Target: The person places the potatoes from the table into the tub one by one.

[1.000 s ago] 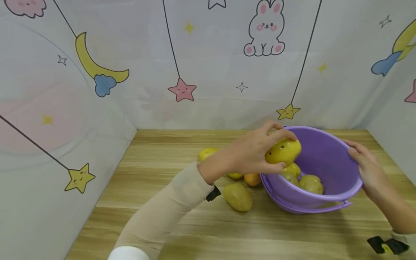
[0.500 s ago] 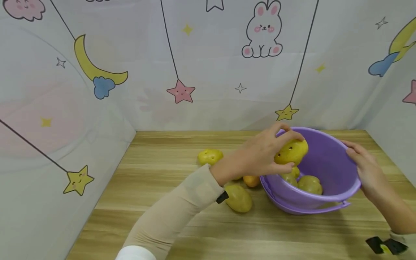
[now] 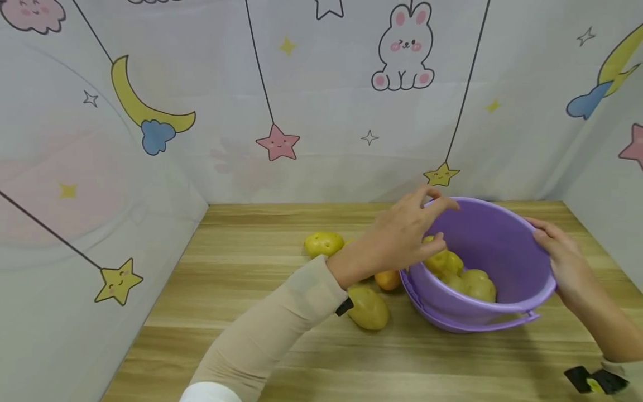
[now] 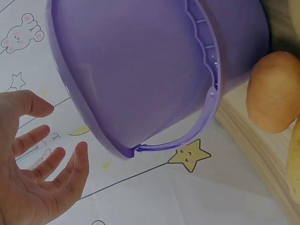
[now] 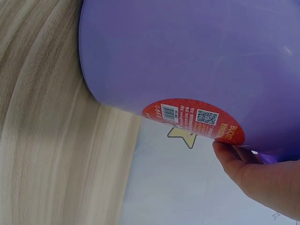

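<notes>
The left hand (image 3: 402,237), wide with fingers parted, hovers at the left rim of the round purple plastic bucket (image 3: 507,245), toward the wood-grain table's (image 3: 427,368) right edge. The right hand (image 3: 565,254) grips the opposite rim; lumpy yellow potatoes (image 3: 479,286) lie inside.

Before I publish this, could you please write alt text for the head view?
A person's right hand holds a purple bucket containing yellowish potato-like items; their empty left hand is at its other side. Similar items lie on the wooden table.
</notes>
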{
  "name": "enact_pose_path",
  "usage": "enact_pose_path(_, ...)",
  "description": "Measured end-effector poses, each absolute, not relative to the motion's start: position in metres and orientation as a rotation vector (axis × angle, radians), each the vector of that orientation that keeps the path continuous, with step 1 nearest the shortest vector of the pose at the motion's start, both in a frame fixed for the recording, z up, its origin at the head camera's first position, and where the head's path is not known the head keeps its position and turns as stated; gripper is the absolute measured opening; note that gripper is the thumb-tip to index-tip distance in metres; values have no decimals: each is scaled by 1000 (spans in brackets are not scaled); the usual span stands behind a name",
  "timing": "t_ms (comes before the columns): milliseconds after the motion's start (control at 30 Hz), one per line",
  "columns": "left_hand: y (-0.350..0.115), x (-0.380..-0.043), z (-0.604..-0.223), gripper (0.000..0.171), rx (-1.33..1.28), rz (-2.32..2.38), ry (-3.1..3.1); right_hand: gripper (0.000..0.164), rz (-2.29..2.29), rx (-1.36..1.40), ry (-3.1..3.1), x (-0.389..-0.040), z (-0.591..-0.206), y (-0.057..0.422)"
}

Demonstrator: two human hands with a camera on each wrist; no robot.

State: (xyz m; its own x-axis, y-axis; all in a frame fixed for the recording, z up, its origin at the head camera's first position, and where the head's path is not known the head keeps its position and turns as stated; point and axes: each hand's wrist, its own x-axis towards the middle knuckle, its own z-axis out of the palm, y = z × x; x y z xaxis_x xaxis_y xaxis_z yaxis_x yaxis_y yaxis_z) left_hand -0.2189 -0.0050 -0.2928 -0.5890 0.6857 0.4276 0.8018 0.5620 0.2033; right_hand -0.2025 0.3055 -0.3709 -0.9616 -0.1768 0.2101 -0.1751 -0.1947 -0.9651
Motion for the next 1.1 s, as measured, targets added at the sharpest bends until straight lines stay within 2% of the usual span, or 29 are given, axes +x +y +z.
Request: enact_pose_path(1100,-80,-241,-320,42,-946,-658,-2776,41,-2409,-402,1990,-200,-372,305)
